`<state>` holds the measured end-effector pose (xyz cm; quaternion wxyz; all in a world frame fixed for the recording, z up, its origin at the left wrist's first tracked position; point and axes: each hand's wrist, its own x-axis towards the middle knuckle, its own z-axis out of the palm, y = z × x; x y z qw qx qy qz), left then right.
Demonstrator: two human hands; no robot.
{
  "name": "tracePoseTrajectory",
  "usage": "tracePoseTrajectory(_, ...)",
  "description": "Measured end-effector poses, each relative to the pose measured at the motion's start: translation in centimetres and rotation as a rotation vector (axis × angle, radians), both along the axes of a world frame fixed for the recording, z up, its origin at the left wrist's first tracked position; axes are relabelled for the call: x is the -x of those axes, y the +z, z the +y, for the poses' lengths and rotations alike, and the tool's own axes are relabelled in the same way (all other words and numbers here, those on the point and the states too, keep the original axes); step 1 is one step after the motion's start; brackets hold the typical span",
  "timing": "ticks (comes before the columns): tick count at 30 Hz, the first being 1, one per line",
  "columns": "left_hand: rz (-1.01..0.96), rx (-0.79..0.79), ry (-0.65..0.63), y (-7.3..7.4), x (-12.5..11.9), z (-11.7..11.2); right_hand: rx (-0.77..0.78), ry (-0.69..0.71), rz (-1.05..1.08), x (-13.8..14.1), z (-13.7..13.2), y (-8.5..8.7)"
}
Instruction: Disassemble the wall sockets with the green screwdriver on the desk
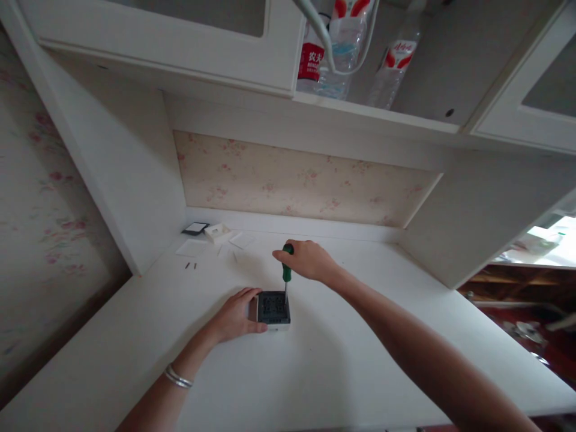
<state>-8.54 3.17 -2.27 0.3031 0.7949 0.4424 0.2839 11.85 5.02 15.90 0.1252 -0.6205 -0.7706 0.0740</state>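
Note:
My right hand (pixel 310 259) is wrapped around the green handle of a screwdriver (pixel 287 273). The screwdriver stands nearly upright, its metal shaft reaching down to the right side of a wall socket (pixel 273 306). Black on top with a white box-shaped base, the socket lies on the white tabletop (pixel 342 354). My left hand (pixel 238 315) grips it from the left, fingers at the far side and thumb at the near corner. Whether the tip sits in a screw is too small to tell. A silver bracelet is on my left wrist.
At the back left lie a black-framed plate (pixel 195 228), a white box (pixel 218 233), clear plastic pieces (pixel 242 240) and two small screws (pixel 191 265). Overhead, a cabinet shelf (pixel 373 111) holds plastic bottles (pixel 396 66) and a hanging pale cable (pixel 321 33). Side panels flank the tabletop.

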Motion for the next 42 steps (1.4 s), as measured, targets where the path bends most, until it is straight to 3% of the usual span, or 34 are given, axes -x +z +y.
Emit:
tracePoseTrajectory(4, 0.010, 0.019, 0.008, -0.1, 0.1, 0.0, 0.095, 0.069, -0.261, -1.1, 0.2, 2.1)
tracePoseTrajectory(11, -0.032, 0.014, 0.000, 0.2, 0.0, -0.2, 0.390, 0.264, -0.189, -0.7, -0.6, 3.9)
tracePoseTrajectory(21, -0.047, 0.014, -0.003, 0.7, 0.1, -0.4, 0.333, 0.592, -0.429, -0.4, -0.7, 5.9)
tracePoseTrajectory(23, -0.048, 0.017, -0.001, 0.6, 0.1, -0.4, 0.349, 0.579, -0.434, -0.3, -0.6, 5.8)
tracePoseTrajectory(26, -0.034, 0.027, -0.003, 0.5, 0.1, -0.4, 0.416, 0.400, -0.439, -0.1, -0.3, 5.3)
tracePoseTrajectory(29, -0.021, 0.034, 0.003, 0.6, 0.1, -0.4, 0.305, 0.261, -0.535, 0.2, -0.1, 4.6)
tracePoseTrajectory(32, -0.023, 0.033, 0.000, 0.7, 0.0, -0.4, 0.169, 0.338, -0.586, 0.2, -0.1, 4.4)
tracePoseTrajectory(39, -0.032, 0.035, -0.014, 0.9, 0.1, -0.4, 0.205, 0.638, -0.502, -0.4, -0.2, 4.9)
tracePoseTrajectory(42, -0.035, 0.033, -0.004, 0.9, 0.0, -0.5, 0.221, 0.502, -0.468, -0.2, -0.3, 4.7)
